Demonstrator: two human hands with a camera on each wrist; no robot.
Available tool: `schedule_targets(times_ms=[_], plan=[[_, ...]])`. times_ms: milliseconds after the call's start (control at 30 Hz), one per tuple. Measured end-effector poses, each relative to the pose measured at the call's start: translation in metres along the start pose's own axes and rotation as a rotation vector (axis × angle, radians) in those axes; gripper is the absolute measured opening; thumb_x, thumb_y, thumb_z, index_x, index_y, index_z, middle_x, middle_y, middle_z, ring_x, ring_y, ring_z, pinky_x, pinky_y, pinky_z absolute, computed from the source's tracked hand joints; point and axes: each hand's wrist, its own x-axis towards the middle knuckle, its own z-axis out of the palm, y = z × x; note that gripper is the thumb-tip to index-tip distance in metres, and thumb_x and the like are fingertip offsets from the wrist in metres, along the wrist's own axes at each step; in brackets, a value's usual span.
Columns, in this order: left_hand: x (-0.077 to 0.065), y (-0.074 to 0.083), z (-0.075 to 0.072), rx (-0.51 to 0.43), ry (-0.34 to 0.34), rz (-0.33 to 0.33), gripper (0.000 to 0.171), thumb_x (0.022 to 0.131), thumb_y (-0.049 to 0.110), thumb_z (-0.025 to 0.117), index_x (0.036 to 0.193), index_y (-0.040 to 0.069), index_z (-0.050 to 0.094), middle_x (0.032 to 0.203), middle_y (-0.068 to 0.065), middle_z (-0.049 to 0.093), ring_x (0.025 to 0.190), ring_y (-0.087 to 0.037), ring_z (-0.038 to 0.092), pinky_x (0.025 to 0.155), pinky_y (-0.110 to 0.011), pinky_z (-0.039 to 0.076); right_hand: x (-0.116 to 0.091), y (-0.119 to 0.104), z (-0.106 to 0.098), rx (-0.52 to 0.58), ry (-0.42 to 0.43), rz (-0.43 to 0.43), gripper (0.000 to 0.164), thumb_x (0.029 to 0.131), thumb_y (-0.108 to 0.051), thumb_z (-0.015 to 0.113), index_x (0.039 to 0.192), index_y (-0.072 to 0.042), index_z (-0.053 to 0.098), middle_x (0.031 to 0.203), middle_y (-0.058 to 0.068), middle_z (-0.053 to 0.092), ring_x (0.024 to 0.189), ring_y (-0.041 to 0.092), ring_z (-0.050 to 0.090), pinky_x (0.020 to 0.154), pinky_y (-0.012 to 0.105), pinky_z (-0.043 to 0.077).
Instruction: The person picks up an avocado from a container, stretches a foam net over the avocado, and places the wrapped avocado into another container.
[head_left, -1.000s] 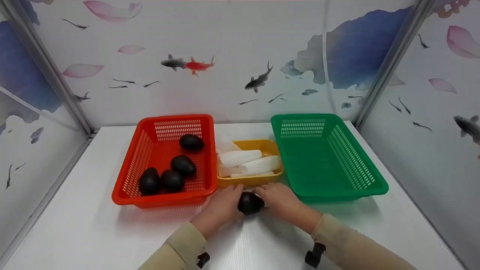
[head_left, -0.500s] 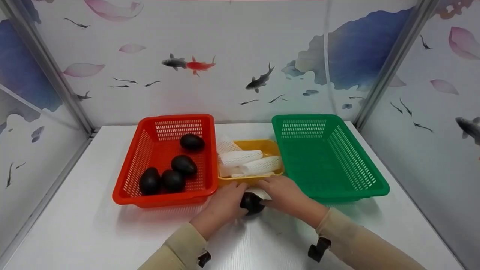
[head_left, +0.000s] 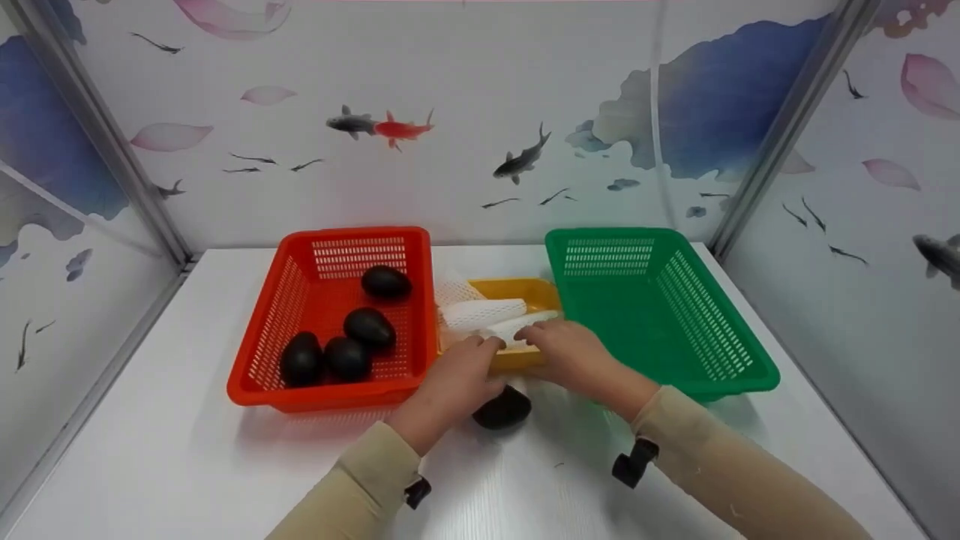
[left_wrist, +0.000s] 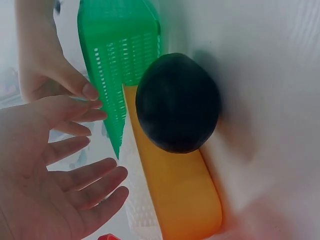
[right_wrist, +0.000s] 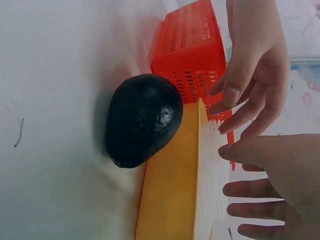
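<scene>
A dark avocado (head_left: 501,409) lies on the white table in front of a small yellow basket (head_left: 517,363). White foam net sleeves (head_left: 484,313) lie in that basket. My left hand (head_left: 456,386) reaches over the basket's near left edge, with the avocado just below its wrist side. Opposite it, my right hand (head_left: 581,361) is above the basket's right front. In the left wrist view, the fingers of the left hand (left_wrist: 55,180) are spread and hold nothing. The right wrist view shows the right hand (right_wrist: 280,185) with extended fingers, also holding nothing; the avocado (right_wrist: 144,121) is apart from both.
On the left stands a red basket (head_left: 328,394) with several dark avocados (head_left: 369,328) in it. A green basket (head_left: 637,322) with nothing visible inside stands at the right. Printed panels (head_left: 450,67) with metal corner posts enclose the table's back and sides.
Both hands have let go of the avocado and moved forward, from around it to over the yellow basket's front. The avocado stays on the table at about the same place.
</scene>
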Motion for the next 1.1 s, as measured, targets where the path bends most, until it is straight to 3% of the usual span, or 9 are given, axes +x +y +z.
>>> schedule_targets(times_ms=[267, 533, 1100], plan=[[0.014, -0.001, -0.007, 0.021, -0.002, -0.015, 0.054, 0.091, 0.032, 0.069, 0.138, 0.015, 0.052, 0.131, -0.007, 0.055, 0.115, -0.023, 0.053, 0.098, -0.040, 0.047, 0.019, 0.004, -0.003, 0.008, -0.043, 0.091, 0.041, 0.086, -0.029, 0.076, 0.124, -0.015, 0.065, 0.116, 0.004, 0.066, 0.103, 0.025, 0.057, 0.097, 0.042, 0.046], [0.025, -0.001, -0.009, 0.052, -0.018, -0.040, 0.056, 0.090, 0.034, 0.070, 0.140, 0.016, 0.051, 0.136, -0.008, 0.054, 0.122, -0.027, 0.050, 0.102, -0.044, 0.043, 0.036, 0.011, 0.001, -0.007, -0.084, 0.115, 0.039, 0.088, -0.031, 0.074, 0.123, -0.015, 0.067, 0.114, 0.004, 0.065, 0.102, 0.026, 0.055, 0.098, 0.043, 0.045], [0.027, -0.013, -0.007, 0.109, 0.055, 0.001, 0.046, 0.091, 0.029, 0.067, 0.132, 0.012, 0.057, 0.118, -0.011, 0.061, 0.101, -0.026, 0.058, 0.093, -0.041, 0.050, 0.057, 0.025, 0.018, -0.105, -0.084, 0.046, 0.036, 0.087, -0.028, 0.075, 0.119, -0.012, 0.068, 0.115, 0.009, 0.064, 0.104, 0.029, 0.055, 0.096, 0.046, 0.045]])
